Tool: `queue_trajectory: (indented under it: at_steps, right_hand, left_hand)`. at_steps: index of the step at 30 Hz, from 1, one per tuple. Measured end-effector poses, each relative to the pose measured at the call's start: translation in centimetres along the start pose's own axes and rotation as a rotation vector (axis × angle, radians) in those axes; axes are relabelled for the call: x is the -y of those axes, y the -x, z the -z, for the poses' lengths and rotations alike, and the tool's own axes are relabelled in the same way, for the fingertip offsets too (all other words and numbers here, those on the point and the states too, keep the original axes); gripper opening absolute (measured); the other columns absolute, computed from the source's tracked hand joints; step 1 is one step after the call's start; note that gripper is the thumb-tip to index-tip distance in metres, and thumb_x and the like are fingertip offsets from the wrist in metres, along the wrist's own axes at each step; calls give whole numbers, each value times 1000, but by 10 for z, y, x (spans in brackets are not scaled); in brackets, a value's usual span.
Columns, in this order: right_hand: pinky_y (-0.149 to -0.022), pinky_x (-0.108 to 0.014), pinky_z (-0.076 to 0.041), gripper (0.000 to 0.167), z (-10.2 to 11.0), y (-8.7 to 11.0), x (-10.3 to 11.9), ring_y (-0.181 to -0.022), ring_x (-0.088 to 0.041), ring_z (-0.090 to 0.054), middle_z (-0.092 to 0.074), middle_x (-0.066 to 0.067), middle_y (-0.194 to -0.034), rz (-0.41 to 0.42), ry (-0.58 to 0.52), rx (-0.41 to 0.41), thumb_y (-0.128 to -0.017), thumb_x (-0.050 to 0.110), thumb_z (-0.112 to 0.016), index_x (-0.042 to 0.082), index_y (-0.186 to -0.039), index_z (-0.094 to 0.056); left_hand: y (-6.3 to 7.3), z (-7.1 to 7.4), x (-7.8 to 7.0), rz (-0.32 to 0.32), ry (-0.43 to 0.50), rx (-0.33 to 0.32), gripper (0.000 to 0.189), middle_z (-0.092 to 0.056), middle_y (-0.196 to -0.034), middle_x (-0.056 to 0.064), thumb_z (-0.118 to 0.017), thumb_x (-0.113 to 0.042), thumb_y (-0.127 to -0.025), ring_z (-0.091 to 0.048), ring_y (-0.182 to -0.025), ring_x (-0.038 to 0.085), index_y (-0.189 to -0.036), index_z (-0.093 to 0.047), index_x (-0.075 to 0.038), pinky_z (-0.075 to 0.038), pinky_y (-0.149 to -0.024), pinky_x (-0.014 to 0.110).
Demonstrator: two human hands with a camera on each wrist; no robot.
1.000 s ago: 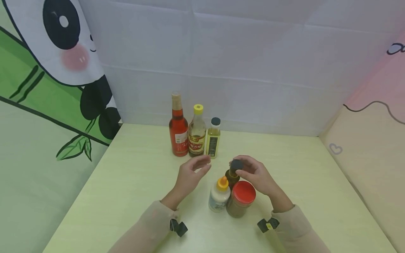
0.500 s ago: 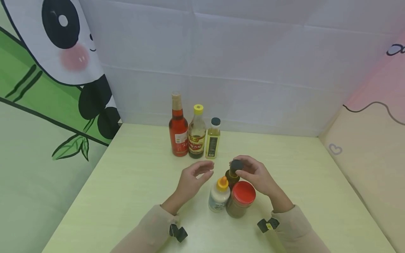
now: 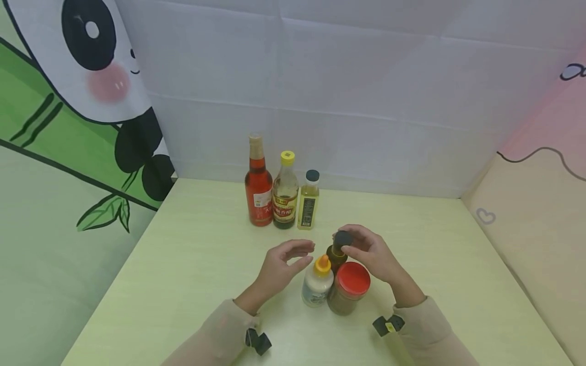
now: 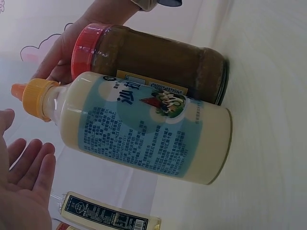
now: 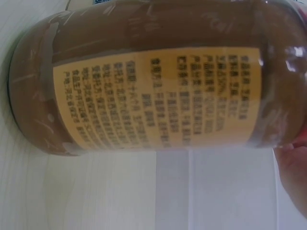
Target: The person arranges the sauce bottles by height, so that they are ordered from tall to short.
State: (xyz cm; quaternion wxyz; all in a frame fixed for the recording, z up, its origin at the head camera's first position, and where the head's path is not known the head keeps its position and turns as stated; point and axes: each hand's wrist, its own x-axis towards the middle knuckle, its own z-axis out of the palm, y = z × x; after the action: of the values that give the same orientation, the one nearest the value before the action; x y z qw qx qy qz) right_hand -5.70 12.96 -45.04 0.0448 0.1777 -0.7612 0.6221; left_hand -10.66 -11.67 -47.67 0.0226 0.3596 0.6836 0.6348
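My right hand (image 3: 370, 254) holds a dark glass bottle (image 3: 337, 258) by its black cap, thumb on the near side and fingers behind. In front of that bottle stand a white squeeze bottle (image 3: 317, 287) with a yellow cap and orange tip, and a jar of brown paste (image 3: 344, 299) with a red lid. My left hand (image 3: 285, 264) hovers just left of the squeeze bottle, fingers extended and thumb apart, holding nothing. In the left wrist view its fingers lie beside the squeeze bottle (image 4: 148, 129). The paste jar (image 5: 158, 96) fills much of the right wrist view, hiding the dark bottle.
Behind the hands, a tall red bottle (image 3: 260, 198), a yellow-capped sauce bottle (image 3: 285, 206) and a small bottle of yellow oil (image 3: 309, 203) stand in a row on the pale table (image 3: 183, 244). A white cloth (image 3: 366, 101) hangs behind the table.
My left hand has moved to the right and toward me, closer to the squeeze bottle. My right hand stays at the black cap, and the bottles and jar have not moved.
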Motion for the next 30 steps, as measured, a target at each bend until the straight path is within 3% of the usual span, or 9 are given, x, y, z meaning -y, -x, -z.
queue_trajectory:
  at_steps: [13,23,30]
  right_hand:
    - [-92,-30,-50,39,1,-1,0,-108,-18,-61,-57,-24,-124,-8,-4,0,-92,-2,-62,-6,-129,-50]
    - [-92,-30,-50,38,1,-2,0,-109,-17,-61,-58,-23,-123,-9,3,-6,-93,-2,-62,-5,-129,-50]
    - [-92,-29,-49,38,-1,-1,1,-108,-19,-62,-59,-22,-122,-20,22,-29,-93,-1,-62,-6,-128,-50]
  left_hand:
    - [4,-2,1,63,24,51,33,-65,-118,18,-67,4,-89,-61,-110,29,-121,-61,6,-47,-97,43]
    - [4,-5,-36,64,-12,71,30,-66,-113,22,-69,5,-86,-62,-107,34,-115,-62,10,-47,-97,41]
    - [6,-7,-35,73,-36,113,32,-66,-116,17,-68,1,-88,-62,-109,27,-118,-62,8,-48,-96,40]
